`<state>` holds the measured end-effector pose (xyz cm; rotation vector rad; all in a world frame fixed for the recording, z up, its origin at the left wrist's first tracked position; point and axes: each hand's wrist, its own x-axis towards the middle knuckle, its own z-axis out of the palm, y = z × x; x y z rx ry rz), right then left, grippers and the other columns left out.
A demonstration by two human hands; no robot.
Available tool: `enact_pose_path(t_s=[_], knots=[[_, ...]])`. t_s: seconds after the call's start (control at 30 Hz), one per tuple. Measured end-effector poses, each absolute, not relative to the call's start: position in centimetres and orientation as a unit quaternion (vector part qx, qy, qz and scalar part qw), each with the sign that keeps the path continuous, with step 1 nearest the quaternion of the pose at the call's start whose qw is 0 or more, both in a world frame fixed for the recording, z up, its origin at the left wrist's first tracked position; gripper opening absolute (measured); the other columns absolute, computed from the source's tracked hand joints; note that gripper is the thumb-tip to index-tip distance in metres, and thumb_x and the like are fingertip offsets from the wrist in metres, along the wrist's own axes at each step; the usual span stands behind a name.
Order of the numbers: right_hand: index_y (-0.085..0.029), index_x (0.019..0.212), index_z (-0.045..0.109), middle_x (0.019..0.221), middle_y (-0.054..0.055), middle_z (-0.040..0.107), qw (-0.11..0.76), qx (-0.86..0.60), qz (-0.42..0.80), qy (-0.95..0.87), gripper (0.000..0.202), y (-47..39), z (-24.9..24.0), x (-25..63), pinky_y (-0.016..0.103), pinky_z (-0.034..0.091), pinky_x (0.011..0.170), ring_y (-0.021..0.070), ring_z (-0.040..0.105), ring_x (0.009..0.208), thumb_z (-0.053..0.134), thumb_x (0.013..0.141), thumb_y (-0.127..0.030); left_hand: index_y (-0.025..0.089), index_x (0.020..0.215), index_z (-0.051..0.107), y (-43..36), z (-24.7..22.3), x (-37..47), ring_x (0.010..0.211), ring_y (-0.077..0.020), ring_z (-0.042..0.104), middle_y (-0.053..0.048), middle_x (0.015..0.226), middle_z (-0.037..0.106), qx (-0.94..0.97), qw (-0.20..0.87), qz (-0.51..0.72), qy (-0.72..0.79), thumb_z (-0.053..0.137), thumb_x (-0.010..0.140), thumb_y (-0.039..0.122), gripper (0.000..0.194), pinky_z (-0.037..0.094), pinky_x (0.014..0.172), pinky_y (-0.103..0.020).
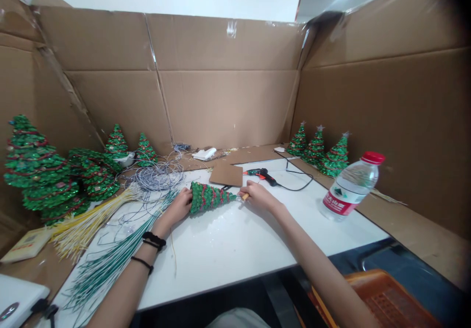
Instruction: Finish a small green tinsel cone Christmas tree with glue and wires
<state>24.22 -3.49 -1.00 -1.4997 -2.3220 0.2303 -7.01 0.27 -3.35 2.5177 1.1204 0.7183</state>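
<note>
A small green Christmas tree point(209, 198) with red garland lies on its side above the white tabletop, its tip pointing right. My left hand point(182, 204) grips it at the wide base. In my right hand point(259, 195) is a small tool with a wooden handle point(245, 197); its thin end is at the tree's tip, and I cannot make out its exact kind. Just beyond the hands lie a brown cardboard piece point(226, 175) and a glue gun point(263, 175) with a black cord.
Green and white wires point(121, 254), yellow strands point(88, 220) and a grey wire coil point(158, 176) spread at left. Decorated trees stand at left point(37, 166) and back right point(334, 156). A water bottle point(351, 185) stands at right. An orange basket point(386, 293) sits below the table edge. Cardboard walls point(228, 97) enclose the table.
</note>
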Motion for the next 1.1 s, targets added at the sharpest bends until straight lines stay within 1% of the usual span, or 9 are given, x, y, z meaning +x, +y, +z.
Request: enact_pose_path(t_s=[0.1, 0.17, 0.27, 0.47, 0.6, 0.73, 0.83, 0.97, 1.1], knots=[[-0.018, 0.076, 0.068, 0.074, 0.007, 0.057, 0.192, -0.531, 0.095, -0.82, 0.023, -3.5, -1.1, 23.7, 0.024, 0.032, 0.063, 0.0169, 0.052, 0.069, 0.048, 0.086, -0.024, 0.017, 0.066, 0.058, 0.2, -3.3, -7.0, 0.083, -0.0195, 0.047, -0.006, 0.081, 0.058, 0.875, 0.15, 0.252, 0.385, 0.046, 0.08, 0.008, 0.02, 0.042, 0.077, -0.031], [-0.019, 0.083, 0.067, 0.073, 0.006, 0.061, 0.2, -0.535, 0.116, -0.813, 0.019, -3.5, -1.1, 23.9, 0.024, 0.033, 0.063, 0.0175, 0.055, 0.07, 0.048, 0.082, -0.017, 0.017, 0.067, 0.058, 0.2, -3.3, -7.0, 0.083, -0.0195, 0.047, -0.006, 0.079, 0.058, 0.876, 0.149, 0.249, 0.384, 0.046, 0.08, 0.008, 0.02, 0.043, 0.077, -0.031], [-0.019, 0.092, 0.063, 0.07, 0.003, 0.064, 0.21, -0.536, 0.152, -0.803, 0.023, -3.4, -0.9, 24.8, 0.023, 0.036, 0.061, 0.0163, 0.055, 0.066, 0.046, 0.079, -0.013, 0.017, 0.066, 0.059, 0.0, -3.1, -6.9, 0.084, -0.02, 0.046, -0.006, 0.077, 0.057, 0.879, 0.145, 0.246, 0.381, 0.046, 0.082, 0.01, 0.021, 0.042, 0.079, -0.031], [-0.016, 0.082, 0.058, 0.079, 0.004, 0.061, 0.232, -0.516, 0.175, -0.805, 0.019, -3.0, -1.0, 25.4, 0.023, 0.039, 0.066, 0.0155, 0.054, 0.073, 0.044, 0.074, -0.007, 0.016, 0.066, 0.058, -0.4, -2.6, -6.7, 0.084, -0.0201, 0.047, -0.007, 0.082, 0.059, 0.874, 0.15, 0.236, 0.397, 0.048, 0.079, 0.008, 0.018, 0.041, 0.077, -0.03], [-0.016, 0.081, 0.059, 0.081, 0.005, 0.054, 0.244, -0.519, 0.16, -0.803, 0.021, -3.2, -1.2, 24.6, 0.025, 0.039, 0.071, 0.017, 0.051, 0.078, 0.043, 0.073, -0.005, 0.016, 0.067, 0.058, -0.6, -2.3, -6.6, 0.083, -0.0199, 0.048, -0.006, 0.081, 0.06, 0.874, 0.143, 0.233, 0.403, 0.049, 0.076, 0.004, 0.018, 0.04, 0.075, -0.03], [-0.016, 0.08, 0.06, 0.081, 0.005, 0.049, 0.266, -0.499, 0.136, -0.813, 0.02, -3.4, -1.6, 23.4, 0.025, 0.039, 0.071, 0.0166, 0.049, 0.078, 0.045, 0.074, -0.005, 0.016, 0.068, 0.058, -0.8, -2.2, -6.4, 0.08, -0.02, 0.049, -0.006, 0.079, 0.061, 0.869, 0.132, 0.23, 0.417, 0.05, 0.077, 0.005, 0.017, 0.04, 0.072, -0.03], [-0.017, 0.081, 0.061, 0.08, 0.005, 0.05, 0.283, -0.471, 0.12, -0.827, 0.017, -3.2, -1.9, 23.3, 0.025, 0.038, 0.071, 0.0175, 0.048, 0.08, 0.047, 0.077, -0.007, 0.015, 0.069, 0.059, -0.8, -2.1, -6.3, 0.077, -0.0197, 0.051, -0.006, 0.077, 0.061, 0.867, 0.119, 0.218, 0.432, 0.05, 0.078, 0.006, 0.016, 0.04, 0.071, -0.03], [-0.016, 0.086, 0.065, 0.079, 0.005, 0.049, 0.261, -0.512, 0.12, -0.809, 0.016, -2.8, -1.9, 24.8, 0.026, 0.04, 0.072, 0.0178, 0.048, 0.078, 0.051, 0.079, -0.012, 0.015, 0.068, 0.059, -1.0, -2.1, -6.2, 0.076, -0.0192, 0.053, -0.007, 0.076, 0.062, 0.861, 0.098, 0.202, 0.456, 0.051, 0.078, 0.007, 0.015, 0.04, 0.069, -0.028], [-0.016, 0.084, 0.068, 0.076, 0.007, 0.054, 0.245, -0.528, 0.103, -0.806, 0.022, -2.4, -1.9, 26.3, 0.028, 0.039, 0.073, 0.0197, 0.047, 0.08, 0.048, 0.079, -0.01, 0.015, 0.069, 0.059, -1.3, -2.1, -6.1, 0.076, -0.0203, 0.052, -0.008, 0.073, 0.06, 0.855, 0.077, 0.189, 0.478, 0.051, 0.079, 0.009, 0.014, 0.039, 0.067, -0.028]])
